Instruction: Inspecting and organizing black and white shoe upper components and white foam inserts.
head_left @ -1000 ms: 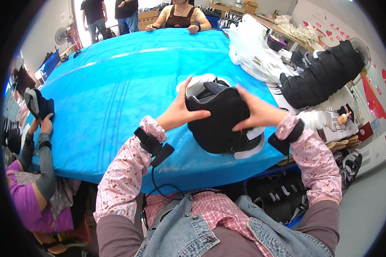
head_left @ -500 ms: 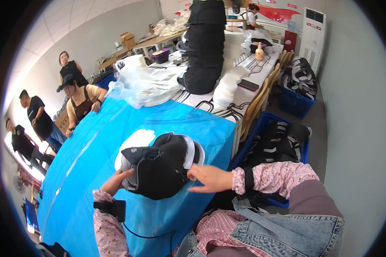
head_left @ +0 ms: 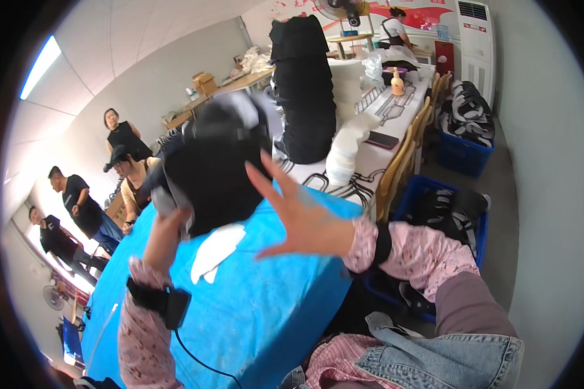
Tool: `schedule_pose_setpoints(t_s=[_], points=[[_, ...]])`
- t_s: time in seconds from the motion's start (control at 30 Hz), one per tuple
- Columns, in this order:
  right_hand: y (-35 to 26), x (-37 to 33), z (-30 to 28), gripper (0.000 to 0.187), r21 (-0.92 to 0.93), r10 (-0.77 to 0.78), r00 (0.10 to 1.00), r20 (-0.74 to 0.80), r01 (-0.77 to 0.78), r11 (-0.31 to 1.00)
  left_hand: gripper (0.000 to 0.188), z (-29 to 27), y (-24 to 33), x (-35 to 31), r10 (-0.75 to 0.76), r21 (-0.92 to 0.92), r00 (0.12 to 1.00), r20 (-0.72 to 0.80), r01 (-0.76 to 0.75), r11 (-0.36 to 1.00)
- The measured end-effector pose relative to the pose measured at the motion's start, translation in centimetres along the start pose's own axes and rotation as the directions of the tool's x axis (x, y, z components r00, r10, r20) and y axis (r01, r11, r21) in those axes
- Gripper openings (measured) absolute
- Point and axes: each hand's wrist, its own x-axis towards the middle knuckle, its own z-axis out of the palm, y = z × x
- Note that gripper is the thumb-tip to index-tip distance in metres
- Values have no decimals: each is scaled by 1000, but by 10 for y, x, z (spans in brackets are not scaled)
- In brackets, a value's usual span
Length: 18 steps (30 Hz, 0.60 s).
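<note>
Above the blue table cover: black cap-shaped fabric piece, held up, blurred, with grey-white trim
Left hand: gripping the piece's lower left edge
Right hand: fingers spread wide at the piece's right side; cannot tell whether they touch
On the cover: flat white pieces
Beyond: tall black stack on a patterned table

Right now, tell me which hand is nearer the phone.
Right. The right hand, open, is short of the phone and to its left; the left hand is farther left, holding the black item.
</note>
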Motion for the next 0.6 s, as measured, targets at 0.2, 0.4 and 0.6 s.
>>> schedule_pose_setpoints(t_s=[0.2,0.4,0.6], points=[[76,137,-88,117,-338,-232,841,-489,62,939,47,30,147,130,371,-130,929,3,-367,921],[96,204,-169,100,-361,-520,529,-670,379,852,50,83,222,176,512,-368,859,-5,-478,798],[186,230,-209,98,-210,-366,566,-738,323,923,68,113,209,213,695,-403,717,47,-623,671]])
